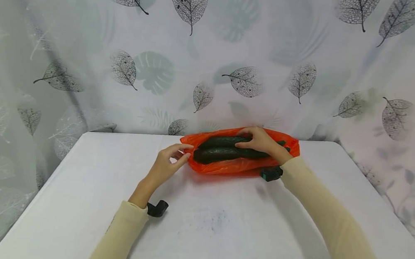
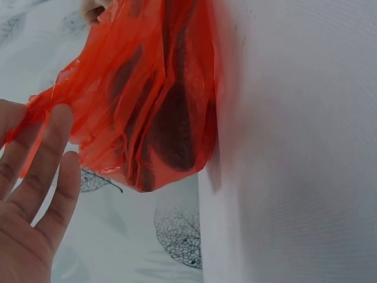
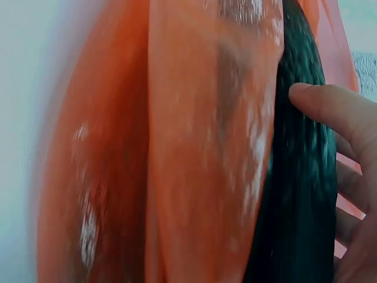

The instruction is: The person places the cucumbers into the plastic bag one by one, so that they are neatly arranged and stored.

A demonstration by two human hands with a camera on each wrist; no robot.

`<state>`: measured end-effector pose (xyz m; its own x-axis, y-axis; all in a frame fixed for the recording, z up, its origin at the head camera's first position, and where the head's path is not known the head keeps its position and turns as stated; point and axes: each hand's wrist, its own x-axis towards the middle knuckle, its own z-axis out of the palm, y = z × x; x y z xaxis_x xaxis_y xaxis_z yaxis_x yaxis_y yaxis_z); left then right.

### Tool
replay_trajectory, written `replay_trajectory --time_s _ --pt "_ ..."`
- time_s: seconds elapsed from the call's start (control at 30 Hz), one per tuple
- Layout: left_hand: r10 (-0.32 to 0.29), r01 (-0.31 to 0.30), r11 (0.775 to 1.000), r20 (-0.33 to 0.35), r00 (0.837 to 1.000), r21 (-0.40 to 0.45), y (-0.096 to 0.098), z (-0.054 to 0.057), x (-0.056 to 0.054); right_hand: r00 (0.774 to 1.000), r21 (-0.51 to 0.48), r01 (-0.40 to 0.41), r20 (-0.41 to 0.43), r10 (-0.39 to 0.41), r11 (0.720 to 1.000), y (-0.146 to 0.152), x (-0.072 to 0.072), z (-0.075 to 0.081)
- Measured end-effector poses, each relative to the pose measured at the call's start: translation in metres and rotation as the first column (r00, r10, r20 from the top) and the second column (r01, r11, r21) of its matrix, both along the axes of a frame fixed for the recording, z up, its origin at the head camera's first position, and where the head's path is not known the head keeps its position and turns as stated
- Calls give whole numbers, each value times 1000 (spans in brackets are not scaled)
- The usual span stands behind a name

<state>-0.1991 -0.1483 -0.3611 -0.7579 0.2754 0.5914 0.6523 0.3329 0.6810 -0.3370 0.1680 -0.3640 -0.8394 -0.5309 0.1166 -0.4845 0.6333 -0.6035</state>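
An orange-red plastic bag [image 1: 222, 169] lies at the table's far edge, its mouth spread wide along the top. Dark green cucumbers show inside: a front one [image 1: 214, 154] and a rear one [image 1: 215, 142] lie side by side, with more green ends at the right. My left hand [image 1: 164, 165] pinches the bag's left rim; the left wrist view shows the thin film [image 2: 112, 100] drawn up between thumb and fingers. My right hand [image 1: 262, 142] reaches into the bag and grips the rear cucumber, thumb [image 3: 312, 100] on its bumpy skin and the fingers along its far side.
A white-covered table [image 1: 197, 237] stretches toward me. Behind it hangs a leaf-patterned curtain [image 1: 164, 113], close to the bag. Small black devices are worn at the left wrist [image 1: 157, 208] and right wrist [image 1: 271, 173].
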Motion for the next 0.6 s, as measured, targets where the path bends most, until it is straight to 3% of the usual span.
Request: replay_trajectory --time_s 0.23,0.6 --pt "-9 9 1000 -26 1000 11 -3 -4 -4 998 -25 36 56 -35 999 18 0 0" --pt "-15 16 1000 21 1000 -13 -9 -12 -9 988 -158 152 4 -153 976 34 14 3"
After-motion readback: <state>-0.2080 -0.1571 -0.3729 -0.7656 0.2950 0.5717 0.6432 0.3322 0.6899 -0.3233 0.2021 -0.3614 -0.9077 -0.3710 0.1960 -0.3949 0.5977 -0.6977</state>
